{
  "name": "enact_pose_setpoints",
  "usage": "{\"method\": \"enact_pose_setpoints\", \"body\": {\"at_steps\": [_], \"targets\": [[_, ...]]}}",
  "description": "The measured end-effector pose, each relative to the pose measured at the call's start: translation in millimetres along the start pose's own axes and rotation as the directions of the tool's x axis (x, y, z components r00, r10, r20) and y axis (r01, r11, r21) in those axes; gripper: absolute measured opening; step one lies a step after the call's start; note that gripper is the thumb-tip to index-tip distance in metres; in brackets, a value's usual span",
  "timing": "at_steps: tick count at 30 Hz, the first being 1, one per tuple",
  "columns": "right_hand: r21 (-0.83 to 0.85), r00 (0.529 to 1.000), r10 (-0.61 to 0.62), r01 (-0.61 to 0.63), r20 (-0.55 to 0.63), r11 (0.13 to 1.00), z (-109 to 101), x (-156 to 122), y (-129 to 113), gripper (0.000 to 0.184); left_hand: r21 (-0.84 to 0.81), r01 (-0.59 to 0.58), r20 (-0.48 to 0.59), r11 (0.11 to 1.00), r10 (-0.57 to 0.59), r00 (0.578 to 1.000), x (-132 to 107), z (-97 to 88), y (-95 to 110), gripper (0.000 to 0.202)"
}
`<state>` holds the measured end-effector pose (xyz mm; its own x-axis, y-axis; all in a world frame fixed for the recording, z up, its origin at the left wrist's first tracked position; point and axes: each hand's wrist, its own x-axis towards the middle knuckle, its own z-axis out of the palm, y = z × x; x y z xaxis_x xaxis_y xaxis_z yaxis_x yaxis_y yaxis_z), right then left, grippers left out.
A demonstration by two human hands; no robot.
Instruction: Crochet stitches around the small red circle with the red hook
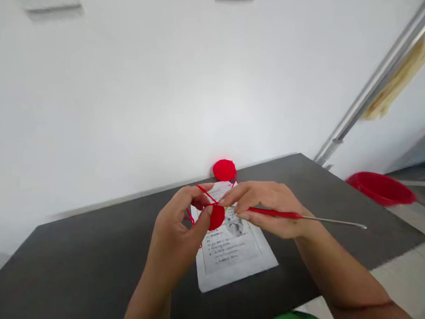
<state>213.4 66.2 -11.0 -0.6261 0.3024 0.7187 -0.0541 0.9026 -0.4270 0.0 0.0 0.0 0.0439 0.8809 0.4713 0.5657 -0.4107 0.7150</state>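
Between thumb and fingers, my left hand (184,219) pinches a small red crochet piece (216,218). Red yarn (206,193) runs over its raised index finger, and more strands hang beside the palm. My right hand (266,205) grips a crochet hook (275,213) with a red handle and a bare metal end pointing right. The hook's working tip meets the top edge of the piece; the exact stitch is too small to make out. Behind both hands a red yarn ball (224,170) sits near the wall, with a strand leading down from it.
A printed paper sheet (237,253) lies under the hands on the dark table (100,262). The white wall (166,83) borders the table's far edge. Off the right side are a red basin (380,187) and a metal pole (375,86).
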Motion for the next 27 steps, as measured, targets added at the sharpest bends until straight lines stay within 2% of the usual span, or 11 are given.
{"method": "enact_pose_setpoints", "body": {"at_steps": [4,8,14,16,19,23,25,27], "targets": [[-0.021,0.999,-0.051,0.051,-0.004,0.998,3.4,-1.1,-1.1,0.008,0.118,-0.153,-0.054,0.981,0.161,0.986,-1.9,7.1,1.9,0.019],[-0.073,0.997,-0.079,0.078,-0.006,0.994,8.7,0.5,-3.0,0.009,0.260,-0.293,-0.064,0.920,0.319,0.945,-1.8,8.3,3.2,0.018],[-0.081,0.993,-0.111,0.107,-0.049,0.991,19.4,3.2,2.2,0.010,0.251,-0.332,-0.053,0.909,0.355,0.933,-2.0,10.2,2.1,0.017],[-0.100,0.985,-0.138,0.128,-0.102,0.987,23.7,3.5,5.8,0.009,0.230,-0.286,-0.077,0.930,0.310,0.947,-2.9,10.8,0.5,0.015],[-0.178,0.961,-0.209,0.177,-0.181,0.968,30.1,3.9,11.2,0.009,0.171,-0.123,-0.150,0.978,0.149,0.977,-4.6,11.2,-3.8,0.008],[-0.259,0.929,-0.300,0.241,-0.218,0.935,35.8,4.4,16.4,0.010,-0.105,0.087,-0.170,0.991,-0.104,0.980,-3.1,10.6,-9.6,0.018],[-0.303,0.913,-0.344,0.272,-0.218,0.914,36.4,4.4,18.3,0.008,-0.322,0.182,-0.104,0.929,-0.226,0.969,1.0,10.3,-10.9,0.027],[-0.358,0.906,-0.377,0.293,-0.193,0.886,35.7,4.0,19.7,0.008,-0.554,0.266,0.015,0.789,-0.310,0.951,6.5,10.9,-11.2,0.030]]}}
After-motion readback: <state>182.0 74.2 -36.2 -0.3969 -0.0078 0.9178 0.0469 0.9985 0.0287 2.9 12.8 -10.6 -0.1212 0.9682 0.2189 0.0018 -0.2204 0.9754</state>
